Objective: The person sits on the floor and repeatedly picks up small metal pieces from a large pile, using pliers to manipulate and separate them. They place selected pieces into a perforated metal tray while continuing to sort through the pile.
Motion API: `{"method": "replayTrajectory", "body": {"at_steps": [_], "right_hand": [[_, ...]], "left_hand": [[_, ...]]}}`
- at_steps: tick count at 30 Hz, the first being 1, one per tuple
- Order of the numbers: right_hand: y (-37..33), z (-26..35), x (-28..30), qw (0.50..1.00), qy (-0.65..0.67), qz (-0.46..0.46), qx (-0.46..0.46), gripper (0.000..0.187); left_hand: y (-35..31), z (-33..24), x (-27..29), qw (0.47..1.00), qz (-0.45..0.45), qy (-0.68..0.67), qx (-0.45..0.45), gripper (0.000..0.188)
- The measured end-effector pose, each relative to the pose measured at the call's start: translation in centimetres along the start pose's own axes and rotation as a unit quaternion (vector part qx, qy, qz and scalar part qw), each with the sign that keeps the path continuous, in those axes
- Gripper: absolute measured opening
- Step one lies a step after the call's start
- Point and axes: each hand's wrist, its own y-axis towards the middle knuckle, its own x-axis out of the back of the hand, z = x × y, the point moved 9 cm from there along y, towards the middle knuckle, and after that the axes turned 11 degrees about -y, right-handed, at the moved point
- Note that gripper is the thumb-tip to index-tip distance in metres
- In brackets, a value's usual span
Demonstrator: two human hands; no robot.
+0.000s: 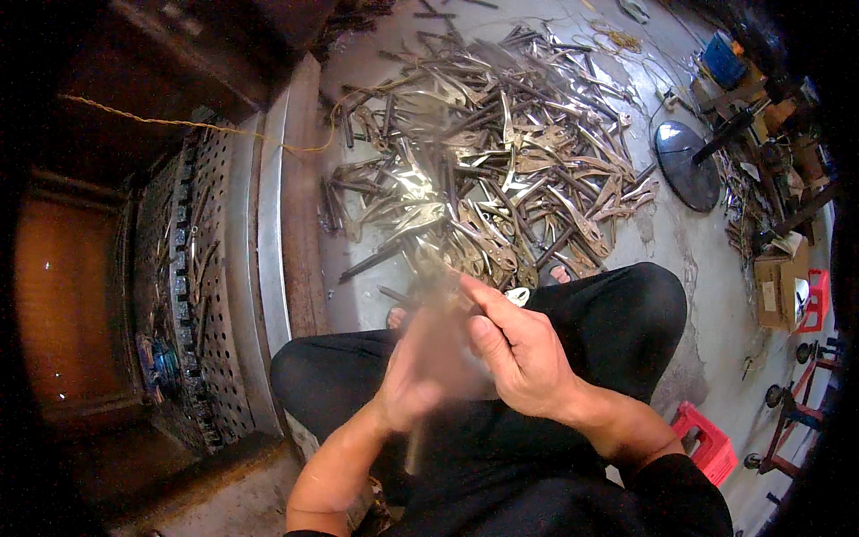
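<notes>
My left hand (416,371) is in front of my lap, largely hidden by a hazy smear over the picture. Its fingers seem wrapped round a slim metal piece (414,450), whose lower end sticks out below the palm. The piece's upper part blurs into the haze, so its exact kind cannot be told. Close beside it on the right, my right hand (534,362) has curled fingers, the thumb bent and the index finger pointing forward to the same blurred spot. What it grips is hidden. Beyond both hands lies a large heap of plier-like metal parts (506,148) on the floor.
On the left stands a metal machine with a perforated plate (228,313) and a steel rail (271,224). A yellow cord (206,123) crosses it. At right are a round black stand base (687,166), a cardboard box (777,291), a red plastic stool (702,443) and a wheeled frame (796,416).
</notes>
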Motion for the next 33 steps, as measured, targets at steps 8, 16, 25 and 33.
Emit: {"method": "replayTrajectory", "body": {"at_steps": [8, 16, 25, 33], "right_hand": [[-0.1, -0.3, 0.0, 1.000, -0.027, -0.015, -0.005, 0.047], [-0.2, -0.1, -0.1, 0.999, -0.036, -0.024, 0.007, 0.047], [0.0, 0.3, 0.0, 0.996, -0.072, -0.054, 0.023, 0.048], [-0.1, -0.3, -0.5, 0.996, -0.067, -0.053, 0.000, 0.050]], "left_hand": [[0.0, 1.0, -0.1, 0.998, 0.015, -0.039, 0.055, 0.116], [-0.4, 1.6, 0.0, 0.995, 0.096, -0.026, 0.008, 0.110], [-0.3, 1.7, -0.3, 0.992, 0.116, -0.054, 0.007, 0.105], [-1.1, 2.2, -0.3, 0.991, 0.061, -0.107, 0.047, 0.111]]}}
